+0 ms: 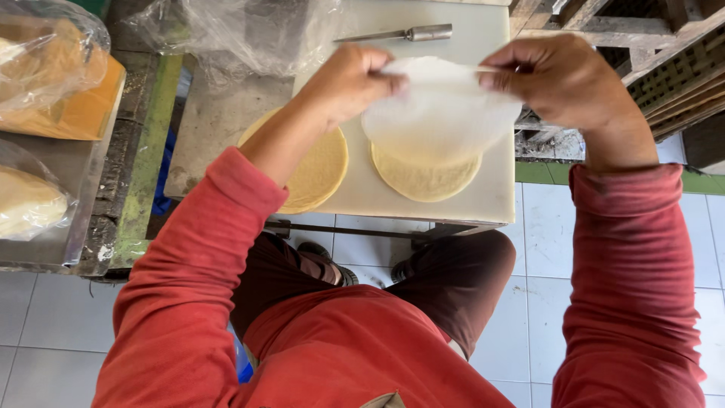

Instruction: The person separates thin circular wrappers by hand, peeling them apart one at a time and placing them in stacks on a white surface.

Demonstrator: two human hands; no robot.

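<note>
Head view, looking down at my lap and the worktop point(483, 204).

Both hands raised over the white board. My left hand point(349, 79) is closed in a pinch on the left edge of a thin, translucent white sheet point(442, 113); my right hand point(563, 83) is closed the same way on its right edge. The sheet hangs between them, held up off the board and slack in the middle.

Directly below the sheet, a pale yellow flat round point(425, 180) lies on the board, its upper part hidden by the sheet. A second, larger round point(321, 174) lies to its left, partly under my left forearm and overhanging the board's edge.

A metal tool point(400, 33) lies at the far side of the board, well apart from both hands. Crumpled clear plastic point(242, 34) sits at the far left of the board. More bagged rounds point(26, 204) rest on the side surface to my left.
</note>
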